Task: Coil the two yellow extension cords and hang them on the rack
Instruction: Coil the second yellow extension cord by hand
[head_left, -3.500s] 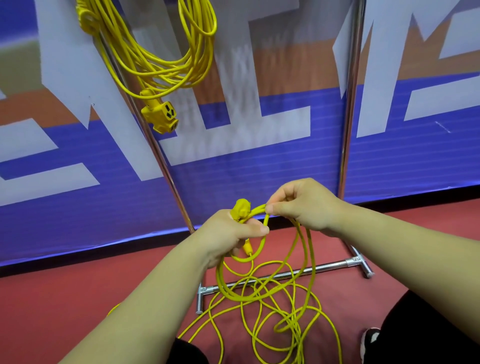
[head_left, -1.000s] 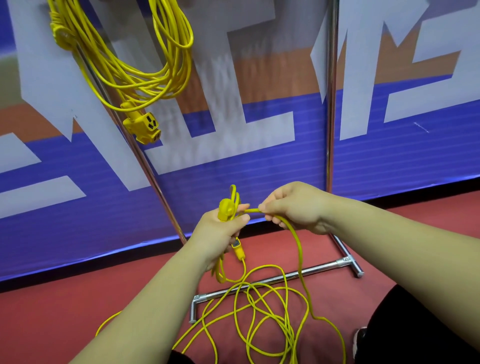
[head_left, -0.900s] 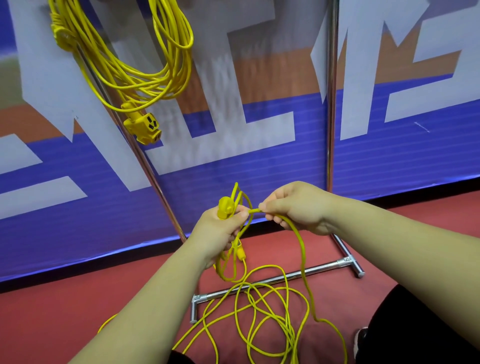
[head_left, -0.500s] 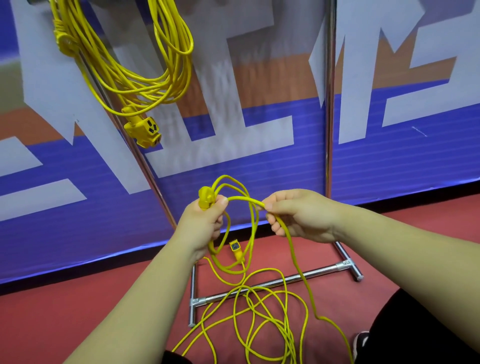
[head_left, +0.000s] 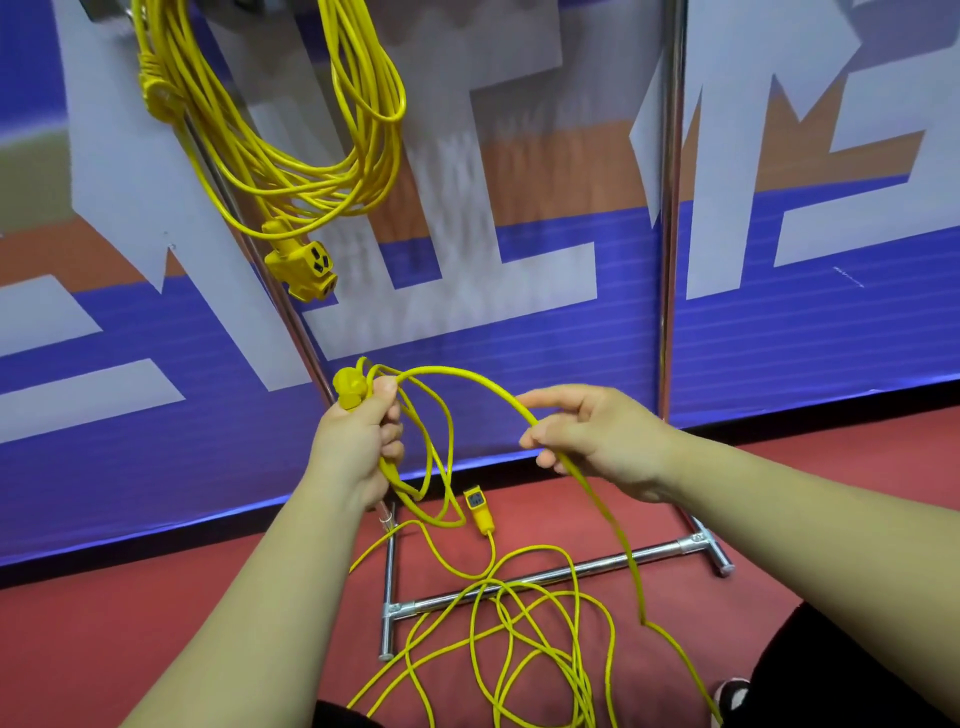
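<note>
The left hand (head_left: 358, 447) grips yellow cord (head_left: 470, 378) loops before the rack (head_left: 670, 208); the right hand (head_left: 597, 436) pinches the strand. Another coil (head_left: 311, 179) hangs on the rack.

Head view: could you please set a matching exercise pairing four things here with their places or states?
Things:
1. coiled cord
2. loose cord
3. left hand
4. right hand

States:
A. grips a plug
B. hangs on the rack
C. holds a single strand
D. trails in a tangle on the floor

Pairs: 1-B, 2-D, 3-A, 4-C.
</note>
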